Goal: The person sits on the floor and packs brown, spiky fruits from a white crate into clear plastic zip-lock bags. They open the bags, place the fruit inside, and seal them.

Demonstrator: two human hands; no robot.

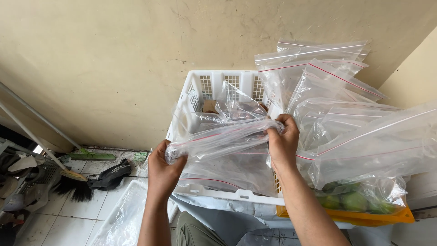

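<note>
Beige plaster wall behind, tiled floor bottom left w/ a broom (68,175) and a black strap (111,175). White slotted plastic crate (205,86) sits in front of the person, lined w/ clear film. Left hand (163,171) and right hand (283,141) each pinch one end of a clear zip-top plastic bag w/ red seal line (223,136), stretched flat between them above the crate's middle. Both hands' fingers curled tight on the bag, thumbs on top. Judgement: to run the seal well, keep the strip taut and level, pinch along it end to end, don't let the film bunch near the left grip.

Stack of more clear zip bags (327,91) leans over the crate's right edge. Orange tray (364,216) at lower right w/ green round items (350,200) inside a bag; kind unclear. Brown object at the crate's back wall is blurred by film. Bag contents, if any, can't be made out. Second crate at bottom left cut off.
</note>
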